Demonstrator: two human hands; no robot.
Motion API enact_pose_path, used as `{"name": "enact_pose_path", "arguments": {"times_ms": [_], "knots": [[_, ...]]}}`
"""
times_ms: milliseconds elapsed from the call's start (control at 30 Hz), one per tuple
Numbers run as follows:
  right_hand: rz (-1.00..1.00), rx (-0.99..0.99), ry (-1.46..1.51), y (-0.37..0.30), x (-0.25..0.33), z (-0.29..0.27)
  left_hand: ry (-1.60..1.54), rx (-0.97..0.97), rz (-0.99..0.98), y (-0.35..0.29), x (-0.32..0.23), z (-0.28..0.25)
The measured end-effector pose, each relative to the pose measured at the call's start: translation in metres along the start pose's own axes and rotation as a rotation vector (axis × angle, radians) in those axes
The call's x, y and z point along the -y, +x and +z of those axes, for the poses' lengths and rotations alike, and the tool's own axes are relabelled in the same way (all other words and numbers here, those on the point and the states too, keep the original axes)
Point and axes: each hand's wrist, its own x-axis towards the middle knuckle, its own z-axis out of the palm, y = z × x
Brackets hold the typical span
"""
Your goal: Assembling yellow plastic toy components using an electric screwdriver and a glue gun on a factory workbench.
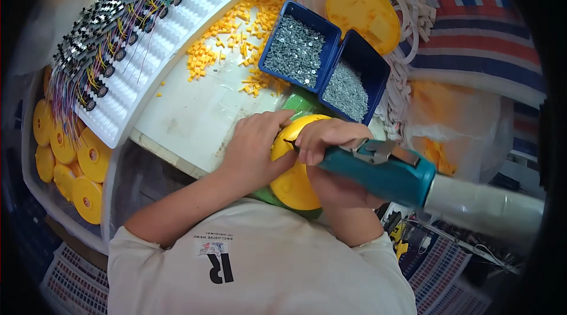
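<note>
My left hand [251,144] grips the left side of a round yellow plastic part [295,188], its thumb lying over the top. My right hand [328,138] is closed round the front end of a teal power screwdriver [378,173], which lies nearly level with its body out to the right. The thin dark bit [289,142] points left over the yellow part; I cannot tell whether it touches a screw. Both hands cover much of the part's upper half. Under it a green pad [298,102] shows in places.
Two blue bins of small metal screws [295,49] stand just beyond my hands. Loose yellow pieces [204,58] are strewn on the white tabletop [189,120]. At left are a white foam tray [159,37] with wired parts and a bag of yellow discs [88,200]. A yellow lid [363,17] lies behind the bins.
</note>
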Motion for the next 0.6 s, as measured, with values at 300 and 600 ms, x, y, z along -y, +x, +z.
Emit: {"name": "enact_pose_path", "arguments": {"times_ms": [300, 600], "knots": [[0.087, -0.001, -0.187, -0.002, 0.003, 0.000, 0.036, 0.016, 0.011, 0.003, -0.001, -0.003], [-0.313, -0.095, -0.141, 0.014, 0.031, -0.034, 0.122, 0.113, 0.109, 0.030, -0.017, -0.005]]}}
